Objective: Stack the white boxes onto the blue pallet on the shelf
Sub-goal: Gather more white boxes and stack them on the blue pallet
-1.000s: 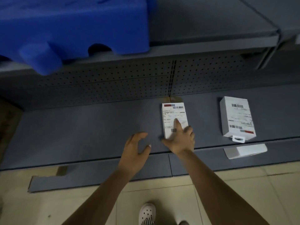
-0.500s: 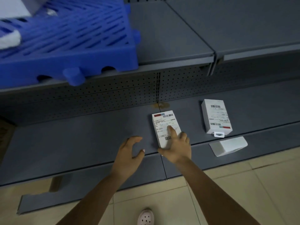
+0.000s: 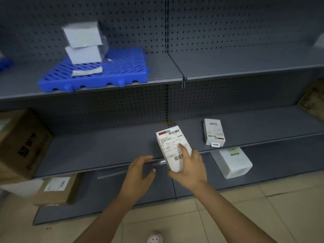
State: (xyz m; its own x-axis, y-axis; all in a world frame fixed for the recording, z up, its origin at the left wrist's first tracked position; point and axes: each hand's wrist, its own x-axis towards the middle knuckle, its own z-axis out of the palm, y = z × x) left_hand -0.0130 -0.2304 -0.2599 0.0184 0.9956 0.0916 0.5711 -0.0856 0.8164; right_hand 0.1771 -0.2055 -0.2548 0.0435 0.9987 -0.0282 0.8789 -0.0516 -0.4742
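My right hand (image 3: 191, 168) grips a white labelled box (image 3: 172, 146) by its near end and holds it tilted, lifted off the lower shelf's front edge. My left hand (image 3: 138, 174) hovers open just left of the box, fingers curled, not touching it. A second white box (image 3: 213, 134) lies flat on the lower shelf to the right. A third white box (image 3: 231, 163) leans below the shelf edge. On the upper shelf at the left sits the blue pallet (image 3: 122, 69), carrying two stacked white boxes (image 3: 84, 42) and a small flat white piece.
Brown cardboard cartons (image 3: 21, 142) stand at the left, a smaller one (image 3: 56, 190) under the lower shelf. Grey pegboard backs the shelves. The upper shelf (image 3: 245, 62) right of the pallet is bare. Tiled floor and my shoe show below.
My right hand has lifted the box off the lower shelf and tilted it. The view has tipped upward, bringing the pallet and its stacked boxes into sight.
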